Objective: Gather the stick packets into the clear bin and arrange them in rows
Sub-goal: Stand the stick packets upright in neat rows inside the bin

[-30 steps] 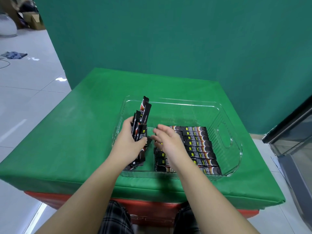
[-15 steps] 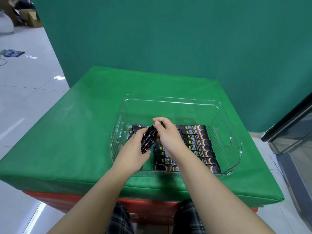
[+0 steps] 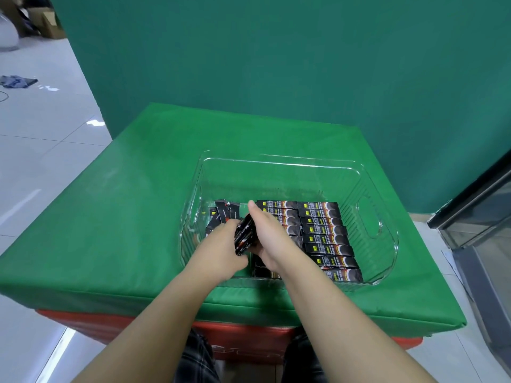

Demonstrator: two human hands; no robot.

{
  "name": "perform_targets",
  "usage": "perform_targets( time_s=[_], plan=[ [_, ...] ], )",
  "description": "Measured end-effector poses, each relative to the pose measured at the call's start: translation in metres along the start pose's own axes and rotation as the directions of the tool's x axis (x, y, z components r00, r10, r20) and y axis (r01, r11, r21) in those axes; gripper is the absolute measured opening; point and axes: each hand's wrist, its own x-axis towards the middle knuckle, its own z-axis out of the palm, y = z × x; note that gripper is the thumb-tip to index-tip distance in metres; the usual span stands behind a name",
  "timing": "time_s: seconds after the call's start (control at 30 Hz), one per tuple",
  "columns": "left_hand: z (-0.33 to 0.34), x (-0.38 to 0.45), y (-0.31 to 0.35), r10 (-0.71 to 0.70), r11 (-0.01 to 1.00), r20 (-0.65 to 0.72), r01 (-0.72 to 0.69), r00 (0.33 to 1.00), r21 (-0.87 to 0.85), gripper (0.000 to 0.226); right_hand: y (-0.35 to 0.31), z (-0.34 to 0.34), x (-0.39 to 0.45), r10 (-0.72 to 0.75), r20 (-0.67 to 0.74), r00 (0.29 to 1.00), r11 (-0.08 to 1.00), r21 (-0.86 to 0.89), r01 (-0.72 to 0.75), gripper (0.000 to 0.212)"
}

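A bundle of stick packets [image 3: 244, 235] is being clamped between left hand [image 3: 221, 248] and right hand [image 3: 269, 239] at frame centre; ends are best squared before being laid beside the row [image 3: 325, 236] in the clear bin [image 3: 367, 186].

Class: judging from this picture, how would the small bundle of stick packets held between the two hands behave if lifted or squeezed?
The bundle of stick packets probably weighs little: the left hand and right hand hold it easily. Glossy wrappers suggest packets could slide apart. Thin and flat, they likely flex rather than roll.
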Motion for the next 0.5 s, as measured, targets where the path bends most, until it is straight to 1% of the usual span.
perform_targets(
  time_s=[0.07, 0.13, 0.17, 0.23, 0.3, 0.4, 0.43, 0.5],
  plan=[
    [0.0, 0.001, 0.001, -0.008, 0.999, 0.044, 0.006, 0.999, 0.047, 0.061, 0.002, -0.003, 0.002, 0.01, -0.043, 0.999, 0.999, -0.041, -0.012, 0.033],
    [-0.001, 0.001, 0.001, -0.024, 0.999, 0.052, 0.023, 0.998, 0.027, 0.059, 0.003, -0.003, 0.002, -0.004, -0.046, 0.999, 0.998, -0.064, 0.001, 0.033],
    [-0.001, 0.0, 0.002, -0.027, 1.0, 0.037, 0.026, 0.999, 0.015, 0.056, 0.002, -0.003, 0.0, -0.01, -0.034, 0.999, 0.999, -0.035, 0.008, 0.032],
    [-0.003, -0.002, 0.005, -0.021, 1.0, -0.015, 0.021, 1.0, -0.002, 0.052, -0.005, -0.005, -0.006, -0.018, -0.011, 1.0, 0.997, 0.078, 0.019, 0.032],
    [-0.009, -0.005, 0.013, 0.002, 1.0, -0.073, -0.004, 0.997, -0.021, 0.05, -0.011, -0.008, -0.01, -0.051, -0.018, 0.999, 0.989, 0.138, 0.053, 0.037],
    [-0.031, -0.007, 0.025, 0.028, 0.995, -0.183, -0.046, 0.983, -0.091, 0.047, -0.018, -0.013, -0.014, -0.093, -0.101, 0.991, 0.99, 0.099, 0.102, 0.043],
    [-0.041, -0.007, 0.028, 0.031, 0.99, -0.229, -0.061, 0.973, -0.127, 0.046, -0.019, -0.013, -0.015, -0.083, -0.127, 0.988, 0.992, 0.087, 0.094, 0.043],
    [-0.063, -0.01, 0.033, 0.014, 0.974, -0.31, -0.083, 0.951, -0.213, 0.044, -0.017, -0.013, -0.015, -0.052, -0.148, 0.988, 0.999, 0.002, 0.053, 0.043]
  ],
)
